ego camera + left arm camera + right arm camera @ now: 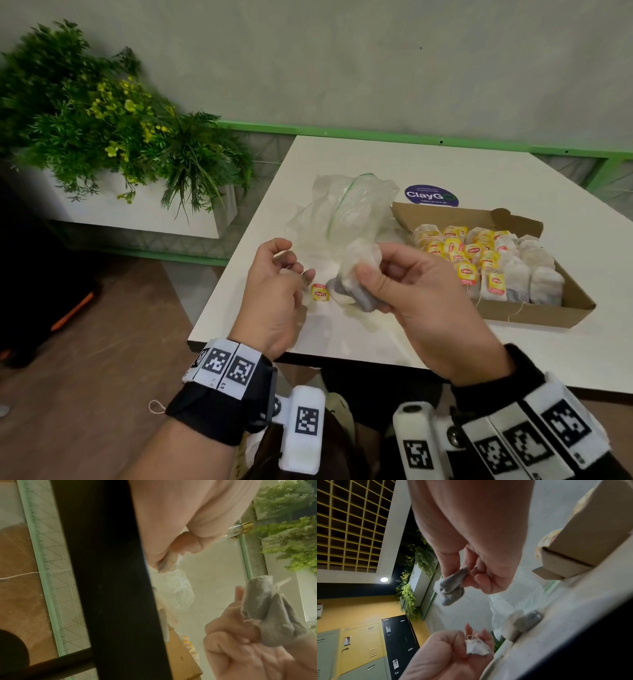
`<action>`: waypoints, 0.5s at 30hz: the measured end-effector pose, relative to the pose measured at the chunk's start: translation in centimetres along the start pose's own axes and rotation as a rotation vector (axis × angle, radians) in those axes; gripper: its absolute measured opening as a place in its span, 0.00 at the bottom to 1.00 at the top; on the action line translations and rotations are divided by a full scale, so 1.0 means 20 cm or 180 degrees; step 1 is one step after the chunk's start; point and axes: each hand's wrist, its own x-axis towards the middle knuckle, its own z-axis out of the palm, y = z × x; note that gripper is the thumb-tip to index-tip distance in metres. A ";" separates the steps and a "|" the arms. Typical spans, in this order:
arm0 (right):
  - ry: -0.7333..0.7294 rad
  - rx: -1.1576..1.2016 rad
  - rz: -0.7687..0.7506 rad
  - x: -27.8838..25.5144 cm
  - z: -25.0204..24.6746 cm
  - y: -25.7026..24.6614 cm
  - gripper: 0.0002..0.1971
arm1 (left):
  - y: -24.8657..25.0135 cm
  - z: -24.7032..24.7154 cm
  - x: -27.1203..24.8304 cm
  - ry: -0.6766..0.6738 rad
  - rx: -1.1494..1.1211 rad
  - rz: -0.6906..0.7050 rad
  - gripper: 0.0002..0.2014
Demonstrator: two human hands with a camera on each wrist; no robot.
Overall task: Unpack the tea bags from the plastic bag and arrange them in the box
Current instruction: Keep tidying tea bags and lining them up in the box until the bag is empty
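Between pinching left hand (274, 291) and right hand (411, 291) gripping tea bags (359, 274), untangle string (301, 274) gently before boxing.

Matt cardboard box (534, 313), crinkled clear plastic bag (346, 209)

A white table (445, 164) with a dark edge carries everything. On it lie a crumpled clear plastic bag (346, 209) with a green zip line, a shallow cardboard box (534, 308) just to its right, filled with rows of tea bags (479, 260), and a round blue sticker (431, 196) behind the box. Near the front edge a yellow tea-bag tag (320, 292) lies flat on the tabletop beside a loose tea bag (524, 622).
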 end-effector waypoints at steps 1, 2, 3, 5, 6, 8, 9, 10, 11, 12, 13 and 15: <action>-0.0069 -0.0042 0.0037 -0.02 0.00 0.01 0.11 | 0.00 -0.01 0.00 -0.0032 0.0077 0.0020 0.33; -0.0110 -0.0076 0.0077 -0.04 0.00 0.02 0.12 | -0.01 -0.01 0.01 -0.0113 0.0093 0.0048 0.32; -0.0103 -0.0080 0.0128 -0.05 0.00 0.01 0.14 | 0.00 -0.02 0.01 -0.0234 0.0084 0.0078 0.30; -0.0036 -0.0085 0.0256 -0.07 0.01 0.02 0.21 | 0.00 -0.02 0.01 -0.0486 0.0048 0.0112 0.23; 0.0010 -0.0122 0.0319 -0.08 0.03 0.04 0.25 | 0.00 -0.02 0.00 -0.0549 0.0025 0.0112 0.20; 0.0221 -0.0132 0.0418 -0.07 0.06 0.07 0.28 | -0.01 -0.01 0.00 -0.0558 -0.0012 0.0106 0.19; 0.0364 -0.0058 0.0469 -0.07 0.08 0.09 0.28 | -0.01 -0.01 -0.01 -0.0542 -0.0024 0.0101 0.19; 0.0469 0.0104 0.0526 -0.06 0.10 0.09 0.27 | -0.01 0.00 -0.02 -0.0527 -0.0021 0.0102 0.19; 0.0518 0.0318 0.0583 -0.06 0.11 0.09 0.24 | 0.00 0.01 -0.03 -0.0534 -0.0009 0.0113 0.17; 0.0520 0.0524 0.0636 -0.05 0.12 0.09 0.21 | 0.00 0.02 -0.05 -0.0564 0.0003 0.0133 0.15; 0.0508 0.0688 0.0694 -0.05 0.12 0.08 0.18 | 0.00 0.03 -0.07 -0.0621 -0.0001 0.0160 0.12; 0.0446 0.0987 0.0799 -0.04 0.13 0.04 0.13 | 0.02 0.05 -0.10 -0.0833 0.0000 0.0203 0.08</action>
